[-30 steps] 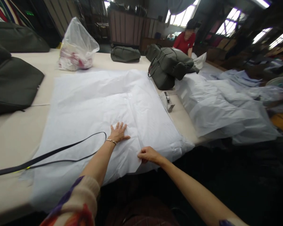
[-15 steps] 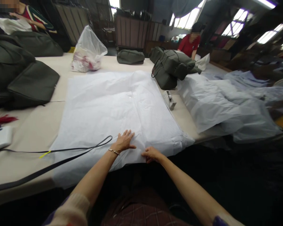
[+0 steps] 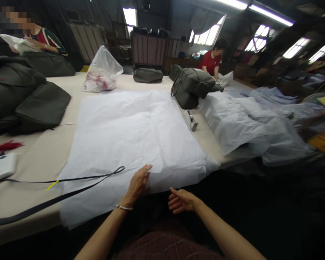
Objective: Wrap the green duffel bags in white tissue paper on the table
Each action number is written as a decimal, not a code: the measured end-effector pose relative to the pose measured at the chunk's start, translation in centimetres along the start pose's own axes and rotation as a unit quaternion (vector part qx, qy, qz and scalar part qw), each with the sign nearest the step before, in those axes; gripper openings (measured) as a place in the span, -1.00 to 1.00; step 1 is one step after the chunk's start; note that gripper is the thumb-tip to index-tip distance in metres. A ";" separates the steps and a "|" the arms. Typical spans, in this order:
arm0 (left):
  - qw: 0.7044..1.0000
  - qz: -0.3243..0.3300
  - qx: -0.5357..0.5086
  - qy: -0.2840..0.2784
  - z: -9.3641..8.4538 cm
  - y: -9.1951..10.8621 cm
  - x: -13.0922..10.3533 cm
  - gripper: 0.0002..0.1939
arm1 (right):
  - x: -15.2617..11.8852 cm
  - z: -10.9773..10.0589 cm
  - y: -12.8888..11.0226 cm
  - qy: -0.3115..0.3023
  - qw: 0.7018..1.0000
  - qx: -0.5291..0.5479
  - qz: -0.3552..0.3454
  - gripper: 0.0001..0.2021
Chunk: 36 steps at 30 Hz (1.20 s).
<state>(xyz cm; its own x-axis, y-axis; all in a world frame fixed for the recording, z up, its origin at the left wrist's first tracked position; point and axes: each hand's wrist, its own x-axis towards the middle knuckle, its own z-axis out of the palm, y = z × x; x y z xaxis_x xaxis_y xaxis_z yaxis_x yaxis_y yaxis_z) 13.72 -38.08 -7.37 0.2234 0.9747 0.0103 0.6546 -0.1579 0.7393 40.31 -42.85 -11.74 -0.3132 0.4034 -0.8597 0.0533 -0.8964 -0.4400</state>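
Note:
White sheets lie spread over the table, their near edge hanging over its front. My left hand, a bracelet at its wrist, is at that near edge with its fingers extended and nothing gripped. Just off the edge, to the right, my right hand hangs open, holding nothing, fingers slightly curled and thumb apart. A dark strap with a looped end runs across the left part of the sheets, its loop left of my left hand. Beyond the sheets' right edge sits a tape dispenser.
Dark bags are piled at the left, more bags at the back. A clear plastic bag stands behind the sheets. Plastic wrapping covers the right side. A white device is at left. Other people are at the back and right.
My right hand has let go of the sheet's edge, moved toward me and opened. My left hand has drawn back and turned on its side. The view has tilted up slightly.

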 end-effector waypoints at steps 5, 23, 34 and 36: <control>0.996 -0.043 -0.065 0.043 -5.5 0.7 1.2 -0.37 | 1.9 0.7 2.0 0.043 0.976 0.191 -0.098 -0.31; 0.923 0.149 0.295 -0.198 2.7 -1.6 -2.3 -0.48 | 0.9 1.4 2.4 0.126 0.945 0.256 -0.159 -0.69; 0.935 0.161 0.251 -0.194 4.3 -1.8 -3.5 -0.49 | -3.3 2.9 -5.0 0.179 0.869 -0.380 -0.262 -0.73; 0.936 0.159 0.248 -0.193 4.4 -1.8 -3.7 -0.48 | -1.8 4.4 -8.3 0.197 0.777 -0.430 -0.416 -0.72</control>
<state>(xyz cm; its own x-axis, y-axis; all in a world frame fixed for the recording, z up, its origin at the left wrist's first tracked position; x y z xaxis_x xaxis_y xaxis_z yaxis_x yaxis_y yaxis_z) 14.86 -42.04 -11.73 0.6458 0.7508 -0.1385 0.7437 -0.5777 0.3364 36.29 -36.95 -5.41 -0.2722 0.9544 -0.1228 0.6551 0.0903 -0.7502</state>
